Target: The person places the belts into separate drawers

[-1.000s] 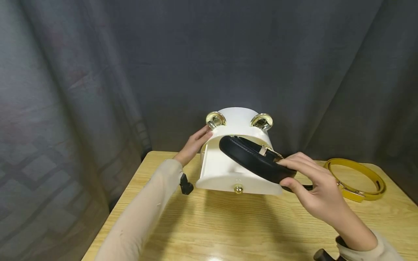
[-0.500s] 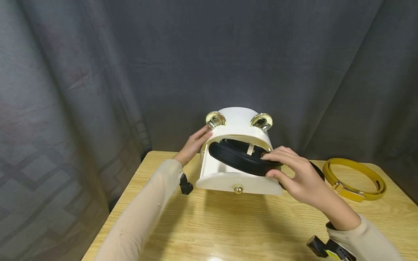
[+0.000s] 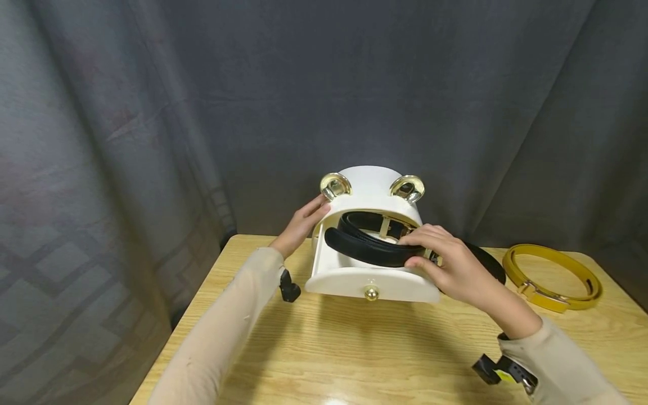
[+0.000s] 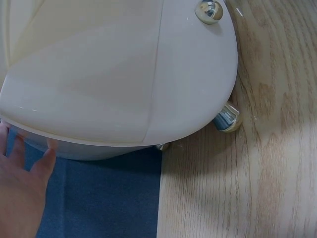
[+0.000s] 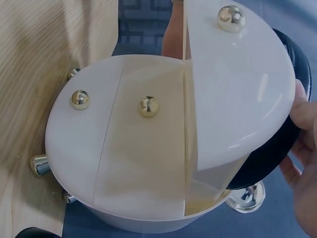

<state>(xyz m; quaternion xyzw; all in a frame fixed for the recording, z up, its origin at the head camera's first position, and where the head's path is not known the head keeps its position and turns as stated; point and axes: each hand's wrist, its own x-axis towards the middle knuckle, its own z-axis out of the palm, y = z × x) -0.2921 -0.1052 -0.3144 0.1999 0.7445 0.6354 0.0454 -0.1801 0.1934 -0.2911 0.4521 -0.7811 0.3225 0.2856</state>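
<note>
A white rounded storage box (image 3: 372, 183) with gold ears stands on the table, its top drawer (image 3: 339, 278) pulled out. My right hand (image 3: 455, 270) pinches a coiled black belt (image 3: 372, 252) between thumb and fingers at its right side. The coil sits tilted in the drawer's opening, partly inside. The right wrist view has the belt (image 5: 270, 158) behind the drawer front (image 5: 237, 94), part of it hidden. On the box's left side rests my left hand (image 3: 300, 228), fingers fairly straight against the wall. In the left wrist view its fingertips (image 4: 49, 148) touch the box side.
A coiled yellow belt (image 3: 552, 304) lies at the table's right rear. Between it and my right hand shows another black strap (image 3: 488, 264), partly covered by the hand. Two lower drawer faces with gold knobs (image 5: 148, 106) are closed. A grey curtain (image 3: 405, 84) hangs behind the table.
My right hand has carried the black belt left and down into the open drawer, uncovering more of the black strap on the table. The left hand and the box hold their place.
</note>
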